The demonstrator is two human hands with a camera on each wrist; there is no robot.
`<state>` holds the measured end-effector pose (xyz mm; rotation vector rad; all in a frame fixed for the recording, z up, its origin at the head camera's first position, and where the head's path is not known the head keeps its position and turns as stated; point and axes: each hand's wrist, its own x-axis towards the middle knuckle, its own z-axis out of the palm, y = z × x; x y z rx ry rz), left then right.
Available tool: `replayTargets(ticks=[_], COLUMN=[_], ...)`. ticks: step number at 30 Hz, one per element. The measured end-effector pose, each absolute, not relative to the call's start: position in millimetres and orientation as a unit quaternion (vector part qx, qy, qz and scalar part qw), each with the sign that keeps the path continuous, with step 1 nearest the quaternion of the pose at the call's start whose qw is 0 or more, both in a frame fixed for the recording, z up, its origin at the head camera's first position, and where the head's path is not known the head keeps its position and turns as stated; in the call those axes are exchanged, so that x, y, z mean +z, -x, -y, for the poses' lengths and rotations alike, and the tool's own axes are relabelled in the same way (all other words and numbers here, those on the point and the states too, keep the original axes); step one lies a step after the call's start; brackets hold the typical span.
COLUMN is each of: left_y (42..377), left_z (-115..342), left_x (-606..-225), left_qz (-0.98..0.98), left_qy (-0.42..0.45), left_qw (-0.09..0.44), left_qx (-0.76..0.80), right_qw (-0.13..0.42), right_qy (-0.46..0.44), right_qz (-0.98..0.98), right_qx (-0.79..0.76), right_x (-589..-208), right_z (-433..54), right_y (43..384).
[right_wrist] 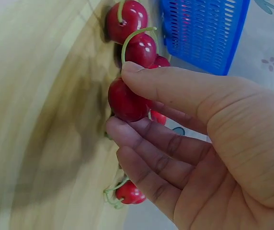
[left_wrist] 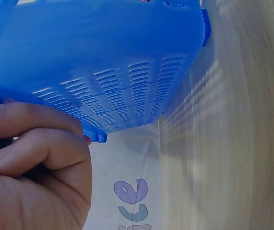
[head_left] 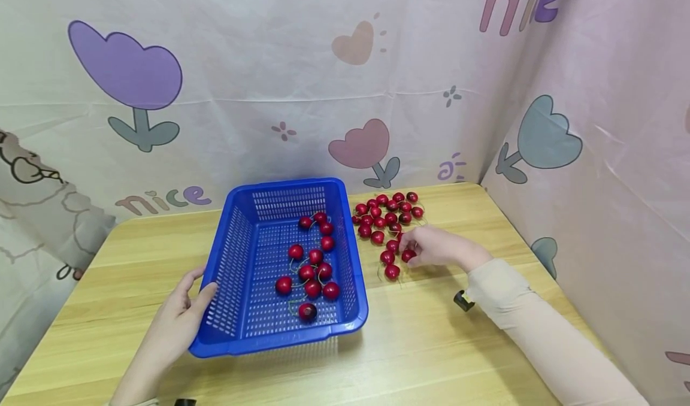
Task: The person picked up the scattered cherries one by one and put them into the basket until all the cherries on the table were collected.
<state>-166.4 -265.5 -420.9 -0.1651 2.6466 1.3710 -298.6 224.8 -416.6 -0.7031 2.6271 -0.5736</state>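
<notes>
A blue plastic basket (head_left: 269,341) with perforated walls stands on the table, several red cherries (head_left: 312,288) with stems lying in its right half. My left hand (head_left: 175,316) holds the basket's left rim, thumb on top; the left wrist view shows its fingers (left_wrist: 36,148) curled beside the outer wall. To the right of the basket, my right hand (head_left: 439,247) reaches to the near side of a loose group of cherries (head_left: 380,221). In the right wrist view its thumb and fingertips pinch one dark red cherry (right_wrist: 127,99) close to the tabletop.
The light wooden table (head_left: 415,340) meets a printed cloth (head_left: 259,58) hanging behind it and along the right side. A small black object (head_left: 463,300) shows beside the right sleeve. Several more cherries (head_left: 392,272) lie just in front of the right hand's fingers.
</notes>
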Motion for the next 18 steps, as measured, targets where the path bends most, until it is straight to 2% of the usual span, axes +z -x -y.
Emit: replayTargets(ticks=[18], left_y=[166.7], left_z=[265.0], left_x=[-418.8], left_qz=[-0.888], left_qy=[0.057], left_qw=[0.08], left_qx=[0.45], right_qw=[0.133], right_qy=[0.275], right_qz=[-0.932], right_qx=[-0.195], right_x=[-359.3], right_z=[-206.9], right_y=[311.6])
